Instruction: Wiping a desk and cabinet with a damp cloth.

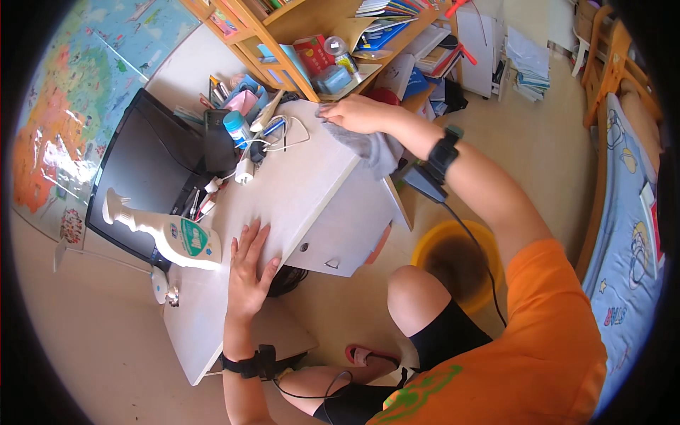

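Observation:
My right hand (358, 113) presses a grey cloth (361, 144) onto the far right corner of the white desk (283, 195). Part of the cloth hangs over the desk's edge. My left hand (248, 273) lies flat on the desktop near its front edge, fingers spread, holding nothing. Just left of it stands a white spray bottle (188, 241) with a green label. A tangle of white cable (287, 134), a blue-capped bottle (237, 126) and a white plug adapter (244, 170) lie between the cloth and the monitor (149, 170).
A wooden bookshelf (283, 32) with books and jars adjoins the desk's far end. On the floor stands a yellow bucket (496, 265) holding dark contents, beside my knee. To the right is a bed (609, 248). A dark cable (471, 237) runs down from my right wrist device.

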Demonstrator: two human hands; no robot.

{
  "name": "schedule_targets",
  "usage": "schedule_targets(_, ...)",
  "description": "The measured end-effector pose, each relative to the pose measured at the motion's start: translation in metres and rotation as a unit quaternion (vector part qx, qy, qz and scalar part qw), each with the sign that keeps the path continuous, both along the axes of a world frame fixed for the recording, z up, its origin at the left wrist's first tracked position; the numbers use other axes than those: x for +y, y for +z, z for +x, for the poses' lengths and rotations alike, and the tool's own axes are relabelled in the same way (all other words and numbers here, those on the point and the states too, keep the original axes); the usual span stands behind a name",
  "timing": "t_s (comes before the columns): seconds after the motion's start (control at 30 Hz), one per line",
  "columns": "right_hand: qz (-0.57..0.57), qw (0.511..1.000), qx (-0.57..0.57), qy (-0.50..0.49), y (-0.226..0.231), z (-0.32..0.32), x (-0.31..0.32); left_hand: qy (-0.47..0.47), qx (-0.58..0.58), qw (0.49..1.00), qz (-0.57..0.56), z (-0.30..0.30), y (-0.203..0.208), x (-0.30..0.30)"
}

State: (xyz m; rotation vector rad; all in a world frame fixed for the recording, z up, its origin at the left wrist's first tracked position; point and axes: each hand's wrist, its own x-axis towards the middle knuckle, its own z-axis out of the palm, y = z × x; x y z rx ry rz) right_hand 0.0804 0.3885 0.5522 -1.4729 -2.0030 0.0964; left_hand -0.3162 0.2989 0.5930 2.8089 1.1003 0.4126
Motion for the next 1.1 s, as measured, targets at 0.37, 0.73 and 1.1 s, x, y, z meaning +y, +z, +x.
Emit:
schedule_targets(0.37, 0.076, 0.997, 0.016, 0.018, -0.007, 0.01, -0.02, 0.001, 0.013, 1.0, 0.025, 0.0, 0.003, -0.003)
schedule_targets(0.73, -0.073, 0.989, 0.111, -0.061, -0.005, 0.009, -0.031, 0.019, 0.013, 1.0, 0.014, 0.0, 0.002, -0.001)
schedule_targets(1.1, -0.094, 0.952, 0.291, -0.007, -0.028, 0.014, 0.057, -0.002, 0.007, 1.0, 0.011, 0.006, 0.0, 0.001)
